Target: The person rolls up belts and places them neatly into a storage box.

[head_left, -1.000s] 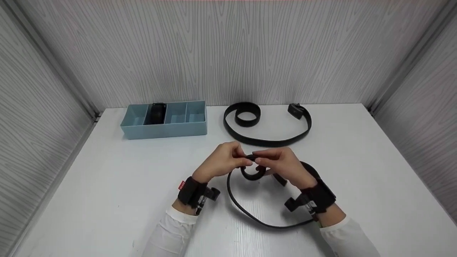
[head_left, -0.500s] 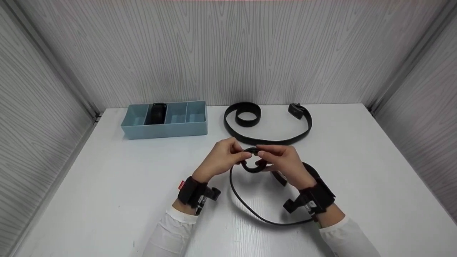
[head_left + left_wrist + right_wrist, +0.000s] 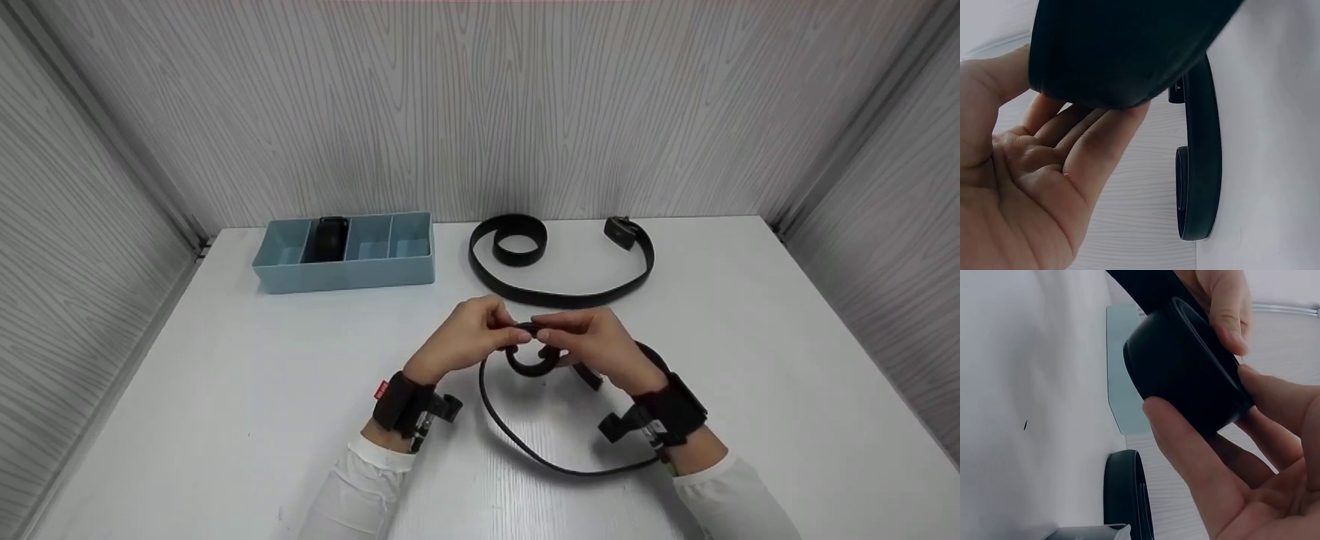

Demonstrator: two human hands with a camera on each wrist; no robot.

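Observation:
A black belt is partly rolled into a ring-shaped coil, held up over the table between both hands. On the coil's left side, my left hand pinches it with thumb and fingers. My right hand grips the coil's right side. In the right wrist view the rolled belt shows its wide outer face, with fingers beneath and a thumb at its edge. From the coil, the unrolled length loops toward the front and round under the right wrist. The left wrist view shows the belt large above the left palm.
Behind the hands lies a second black belt, its left end curled and its buckle end at the right. At the back left stands a blue divided tray; a rolled black belt sits in one compartment. A wood-grain wall closes off the back.
Both hands lifted the coil slightly away from me half a second ago, then brought it back nearer. The loose length shifted a little with it. The tray and second belt stayed put.

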